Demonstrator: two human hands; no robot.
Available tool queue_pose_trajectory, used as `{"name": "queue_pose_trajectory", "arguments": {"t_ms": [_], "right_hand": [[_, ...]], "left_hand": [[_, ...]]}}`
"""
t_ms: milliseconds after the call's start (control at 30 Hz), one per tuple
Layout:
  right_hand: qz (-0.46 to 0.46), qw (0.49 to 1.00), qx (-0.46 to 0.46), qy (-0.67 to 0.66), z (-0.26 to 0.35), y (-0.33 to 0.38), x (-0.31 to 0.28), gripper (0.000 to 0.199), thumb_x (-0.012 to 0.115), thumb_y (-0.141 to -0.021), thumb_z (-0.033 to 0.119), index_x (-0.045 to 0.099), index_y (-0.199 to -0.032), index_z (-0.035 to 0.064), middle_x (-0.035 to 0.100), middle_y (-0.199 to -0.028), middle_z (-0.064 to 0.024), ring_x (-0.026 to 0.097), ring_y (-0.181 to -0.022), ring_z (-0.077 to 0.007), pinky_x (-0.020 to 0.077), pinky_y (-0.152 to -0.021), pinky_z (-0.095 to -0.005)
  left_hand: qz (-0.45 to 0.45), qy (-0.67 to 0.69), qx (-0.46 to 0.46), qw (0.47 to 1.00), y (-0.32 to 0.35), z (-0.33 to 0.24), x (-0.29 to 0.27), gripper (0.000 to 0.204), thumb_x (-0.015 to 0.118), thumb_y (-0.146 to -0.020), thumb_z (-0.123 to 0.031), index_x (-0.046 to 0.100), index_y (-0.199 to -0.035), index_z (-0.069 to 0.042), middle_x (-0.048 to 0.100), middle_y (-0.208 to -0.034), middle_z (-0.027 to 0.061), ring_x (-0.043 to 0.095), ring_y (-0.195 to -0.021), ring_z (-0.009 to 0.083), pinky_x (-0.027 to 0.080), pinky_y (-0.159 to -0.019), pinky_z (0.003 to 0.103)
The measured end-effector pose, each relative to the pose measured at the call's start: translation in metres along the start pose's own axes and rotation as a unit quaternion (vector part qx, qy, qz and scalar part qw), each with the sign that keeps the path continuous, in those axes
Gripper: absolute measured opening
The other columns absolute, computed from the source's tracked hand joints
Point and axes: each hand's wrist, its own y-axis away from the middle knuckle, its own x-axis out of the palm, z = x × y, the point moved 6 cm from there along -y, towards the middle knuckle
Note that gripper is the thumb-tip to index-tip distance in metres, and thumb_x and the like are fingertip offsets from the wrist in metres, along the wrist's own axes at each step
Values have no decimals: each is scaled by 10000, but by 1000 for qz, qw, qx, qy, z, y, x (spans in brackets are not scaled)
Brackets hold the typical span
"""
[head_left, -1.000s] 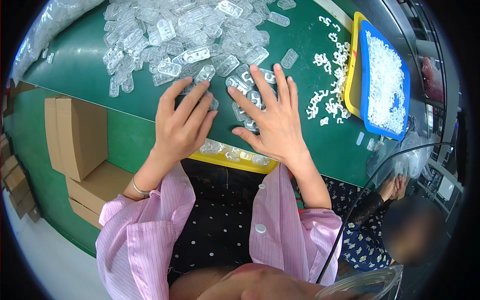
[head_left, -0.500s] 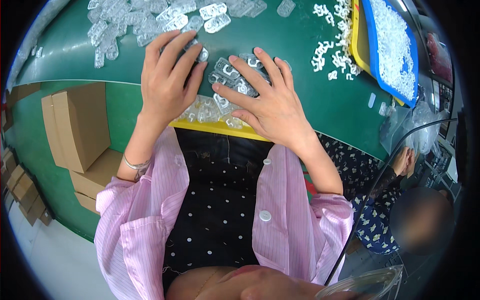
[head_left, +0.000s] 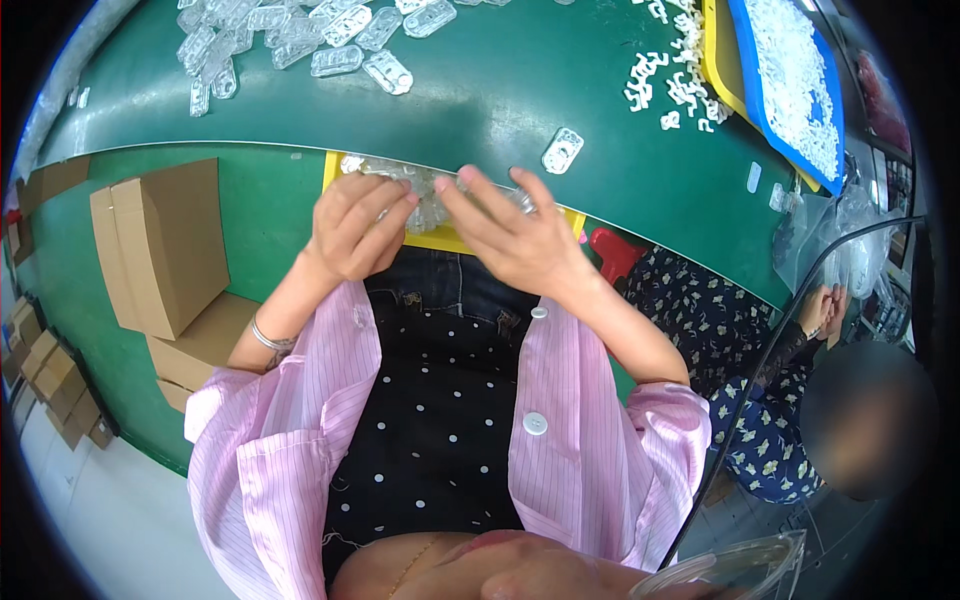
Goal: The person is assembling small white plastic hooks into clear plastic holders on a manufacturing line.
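Observation:
My left hand (head_left: pixel 355 228) and my right hand (head_left: pixel 505 238) meet over a yellow tray (head_left: pixel 447 240) that sticks out under the near edge of the green table (head_left: pixel 480 100). Clear plastic pieces (head_left: pixel 425 195) lie in the tray between the fingertips of both hands. The left fingers curl around some of these pieces. My right hand lies flatter, fingers spread over the tray's right part. A heap of the same clear pieces (head_left: pixel 290 35) sits at the table's far left. One single clear piece (head_left: pixel 563 150) lies just beyond my right hand.
Small white parts (head_left: pixel 665 75) are scattered at the far right, beside a blue tray of white parts (head_left: pixel 790 85) on a yellow tray. Cardboard boxes (head_left: pixel 165 250) stand at my left under the table. Another person (head_left: pixel 790 400) sits at my right, handling plastic bags.
Both hands have drawn back from the tabletop to its near edge, dragging clear pieces toward me into the yellow tray. The view has tilted down, so the heap now lies farther up.

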Motion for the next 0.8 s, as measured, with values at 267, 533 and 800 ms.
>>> {"name": "queue_pose_trajectory", "arguments": {"t_ms": [267,533,800], "right_hand": [[-66,995,46,-56,-4,13,-17,369,627,-805,210,633,-1159,103,560,-1298,-85,468,-1283,-235,324,-1061,-523],[-53,980,162,-103,-32,16,-13,396,529,-837,102,593,-1227,77,514,-1349,-157,456,-1291,-311,359,-1065,-433],[76,980,140,-116,2,48,60,462,617,-821,173,566,-1274,99,510,-1354,-90,470,-1266,-241,331,-1058,-417]], "left_hand": [[190,31,-147,970,40,5,35,487,687,-782,-164,550,-1236,-54,508,-1310,129,495,-1161,327,413,-974,437],[404,-2,-27,914,62,-3,67,523,641,-808,-426,534,-1304,-298,349,-1492,-19,317,-1371,261,289,-1116,438],[378,20,9,926,69,-4,73,490,652,-815,-362,559,-1281,-240,382,-1472,17,353,-1351,219,306,-1104,429]]}}
